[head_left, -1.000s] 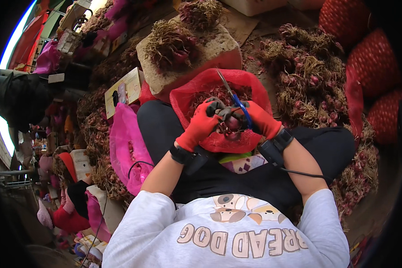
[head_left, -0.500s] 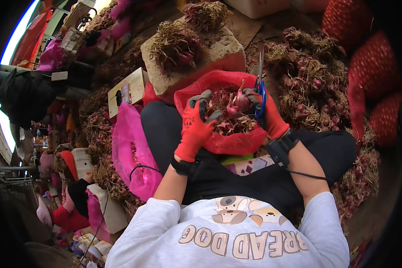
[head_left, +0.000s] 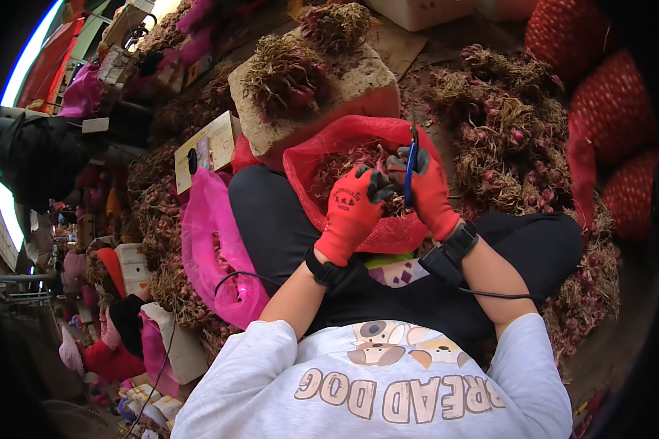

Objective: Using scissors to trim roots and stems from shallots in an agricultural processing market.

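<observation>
Both my hands wear red gloves with dark grey fingertips. My right hand (head_left: 428, 192) is closed on blue-handled scissors (head_left: 412, 162), whose blades point away from me. Beside it, my left hand (head_left: 353, 212) has its fingers curled in. Its fingertips meet those of the right hand, and whatever lies between them is hidden. Under both hands a red mesh bag (head_left: 300, 168) lies open in my lap. Loose purple-red shallots (head_left: 342, 167) and dry scraps show inside it.
A worn foam block (head_left: 362, 80) beyond the bag carries shallot bunches (head_left: 285, 77). A heap of shallots with dried tops (head_left: 516, 139) lies on the right, beside full red mesh sacks (head_left: 613, 95). On the left are a pink mesh bag (head_left: 216, 256) and a cardboard box (head_left: 206, 152).
My left hand has moved right to the right hand, and its spread fingers have curled in. The right hand has shifted slightly left, turning the scissors. The shallots at its fingertips are now mostly hidden.
</observation>
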